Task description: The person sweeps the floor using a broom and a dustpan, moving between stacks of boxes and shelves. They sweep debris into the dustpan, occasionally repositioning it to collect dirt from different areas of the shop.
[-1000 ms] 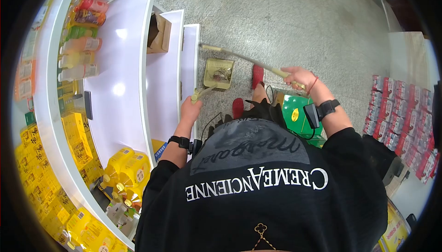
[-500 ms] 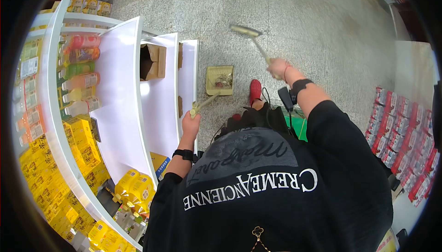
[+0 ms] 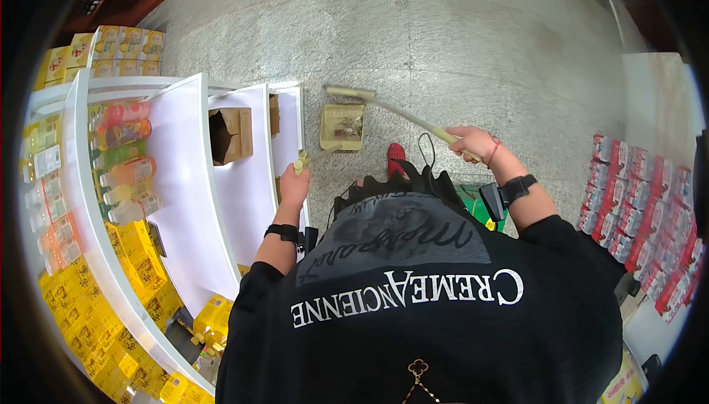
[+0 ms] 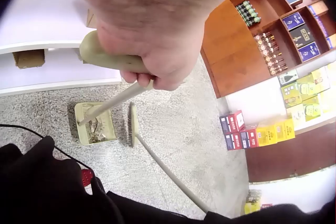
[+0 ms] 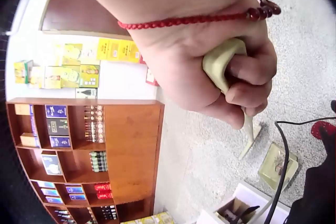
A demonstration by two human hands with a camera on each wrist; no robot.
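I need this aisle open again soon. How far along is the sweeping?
Partly done: some debris already lies in the dustpan. In hand: the right hand grips the broom, its head right beside the pan, while the left hand holds the dustpan handle. Left: emptying the pan. I cannot tell whether dirt remains on the speckled floor.

Left hand [image 3: 294, 182]: arm bent at the elbow, forearm reaching forward, black wristband at the wrist, fingers curled tight in a fist-like grip. Right hand [image 3: 473, 143]: arm extended forward and outward, red beaded string bracelet [image 5: 210, 19] and black wristband on the wrist, fingers and thumb wrapped closed.
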